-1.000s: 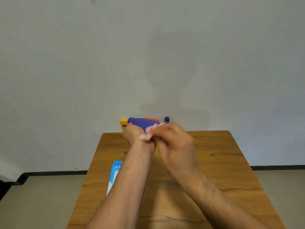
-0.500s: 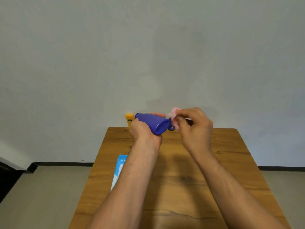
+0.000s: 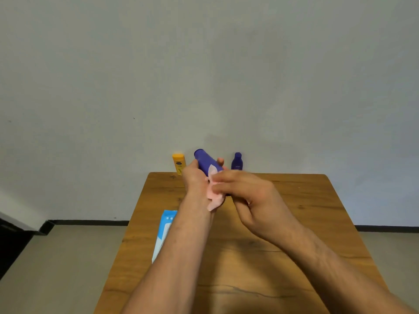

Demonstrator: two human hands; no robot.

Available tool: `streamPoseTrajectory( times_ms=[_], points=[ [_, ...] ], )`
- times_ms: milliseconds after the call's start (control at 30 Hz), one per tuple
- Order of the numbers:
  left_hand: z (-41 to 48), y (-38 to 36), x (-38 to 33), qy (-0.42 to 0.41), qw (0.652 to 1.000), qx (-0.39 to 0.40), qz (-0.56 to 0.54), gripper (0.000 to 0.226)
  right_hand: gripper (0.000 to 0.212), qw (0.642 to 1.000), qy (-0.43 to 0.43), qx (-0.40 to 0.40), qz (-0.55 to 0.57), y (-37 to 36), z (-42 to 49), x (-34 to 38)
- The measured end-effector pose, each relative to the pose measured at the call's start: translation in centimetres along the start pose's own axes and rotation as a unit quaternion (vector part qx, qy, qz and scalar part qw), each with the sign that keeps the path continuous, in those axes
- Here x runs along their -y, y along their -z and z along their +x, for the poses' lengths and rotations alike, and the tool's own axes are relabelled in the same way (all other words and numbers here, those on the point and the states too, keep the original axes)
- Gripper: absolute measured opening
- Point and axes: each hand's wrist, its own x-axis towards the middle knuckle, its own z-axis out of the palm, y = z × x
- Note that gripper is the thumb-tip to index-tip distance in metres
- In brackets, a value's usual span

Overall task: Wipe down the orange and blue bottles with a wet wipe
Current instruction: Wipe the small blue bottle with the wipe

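Above the far half of the brown wooden table point(image 3: 306, 223), the left hand point(image 3: 195, 177) holds up a large blue bottle of smooth plastic point(image 3: 207, 163). The bottle is in the air and tilted, with its flat end pointing up and to the left, toward the wall. The fingers of this hand are curled round the body of the bottle, and one fingertip shows on its far side.

The right hand point(image 3: 247, 193) comes from the right and meets the lower part of the same bottle. Its fingers reach to the left and close on a thin pale pink wet wipe point(image 3: 213, 191), pressing it against the bottle. One corner of the wipe lies up on the blue surface and the rest hangs down, crumpled, between the two wrists. The lower end of the bottle is hidden behind the wipe and the right hand.

At the far edge of the table, near the wall, a small orange bottle with a rounded cap point(image 3: 179, 164) stands upright, just to the left of the left hand. A small dark blue bottle with a narrow neck point(image 3: 237, 161) stands upright to the right of the held bottle. Both are apart from the hands.

On the left side of the table lies a flat blue and white packet point(image 3: 164, 232), partly covered by the left forearm. Behind the table are a pale grey wall point(image 3: 204, 64) and a beige floor point(image 3: 56, 257).
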Motion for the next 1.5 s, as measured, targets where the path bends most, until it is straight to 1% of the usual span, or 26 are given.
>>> streamPoseTrajectory(
  times_ms=[67,133,200,300,367,400,467,500,533,567,667,733,767,833,900,967,1033,1100,1167,1233,1267,1300,1333,1367,1433,1500],
  points=[
    [0.0,0.3,0.3,0.015,0.999,0.034,0.021,0.027,0.052,0.994,0.005,0.1,-0.032,1.2,0.7,-1.2],
    [-0.2,0.8,1.1,0.035,0.995,0.078,0.052,0.021,0.049,0.992,-0.013,0.115,-0.041,2.5,2.2,-2.1],
    [-0.6,1.3,1.8,0.035,0.986,0.125,0.102,0.015,0.054,0.988,-0.003,0.118,-0.095,3.4,3.6,-3.1],
    [-0.9,2.0,1.6,0.032,0.977,0.191,0.091,0.03,0.054,0.978,0.049,0.129,-0.157,3.5,3.8,-3.4],
    [-1.0,2.7,0.7,0.038,0.975,0.208,0.064,0.027,0.049,0.969,0.127,0.145,-0.154,2.9,2.5,-2.7],
    [-0.9,3.2,0.4,0.034,0.978,0.194,0.069,0.026,0.045,0.955,0.188,0.169,-0.157,2.4,1.6,-2.1],
    [-0.5,4.2,0.2,0.017,0.979,0.174,0.1,0.035,0.032,0.907,0.302,0.235,-0.177,1.9,0.8,-1.7],
    [-0.5,4.3,0.5,0.017,0.977,0.184,0.107,0.038,0.029,0.888,0.333,0.258,-0.185,2.2,1.3,-2.1],
    [-0.6,4.3,0.8,0.018,0.974,0.195,0.115,0.037,0.029,0.883,0.337,0.262,-0.194,2.8,2.4,-2.6],
    [-0.6,4.2,1.0,0.009,0.969,0.209,0.128,0.032,0.032,0.892,0.313,0.25,-0.21,3.6,3.7,-3.4],
    [-0.2,3.8,1.1,-0.037,0.965,0.221,0.139,0.025,0.051,0.924,0.224,0.156,-0.266,5.5,7.0,-4.8],
    [-0.3,3.9,0.6,-0.019,0.964,0.252,0.088,0.025,0.044,0.926,0.233,0.159,-0.25,4.6,6.1,-3.9],
    [-0.2,4.1,0.3,-0.008,0.964,0.259,0.064,0.028,0.04,0.918,0.263,0.19,-0.229,3.5,4.8,-3.1],
    [0.4,4.9,-0.2,-0.008,0.968,0.244,0.061,0.043,0.035,0.874,0.349,0.274,-0.199,2.2,2.3,-1.7],
    [0.6,5.2,-0.4,0.0,0.964,0.257,0.075,0.045,0.031,0.848,0.389,0.296,-0.204,2.8,3.0,-2.4],
    [0.2,4.5,-0.1,0.002,0.957,0.278,0.084,0.037,0.043,0.884,0.324,0.246,-0.231,4.1,5.6,-4.0],
    [0.2,3.8,0.5,-0.036,0.959,0.256,0.117,0.035,0.06,0.917,0.251,0.169,-0.26,5.5,8.2,-5.3],
    [0.4,3.6,0.5,-0.032,0.961,0.255,0.1,0.039,0.055,0.921,0.232,0.155,-0.273,4.8,7.9,-4.8],
    [0.6,4.0,0.0,0.01,0.958,0.277,0.076,0.042,0.043,0.903,0.291,0.202,-0.245,3.2,5.2,-3.4],
    [1.1,4.7,-0.3,0.029,0.96,0.258,0.102,0.044,0.042,0.862,0.355,0.282,-0.226,2.9,3.4,-2.5],
    [1.1,4.8,-0.2,0.038,0.96,0.256,0.106,0.041,0.04,0.849,0.368,0.299,-0.232,3.3,3.8,-2.7],
    [1.0,4.8,-0.1,0.043,0.959,0.259,0.106,0.033,0.04,0.854,0.357,0.291,-0.242,3.8,4.8,-3.6],
    [0.7,4.4,0.2,0.041,0.958,0.265,0.104,0.028,0.042,0.874,0.314,0.267,-0.255,4.4,6.0,-4.8],
    [0.6,4.1,0.3,0.026,0.958,0.262,0.113,0.026,0.047,0.893,0.271,0.233,-0.274,5.0,7.1,-5.7],
    [0.6,3.6,0.6,-0.003,0.963,0.231,0.136,0.026,0.062,0.909,0.215,0.207,-0.292,5.7,7.9,-6.1],
    [0.9,4.1,0.4,0.009,0.969,0.222,0.111,0.027,0.059,0.904,0.249,0.234,-0.256,4.4,6.3,-4.6]
  ],
)
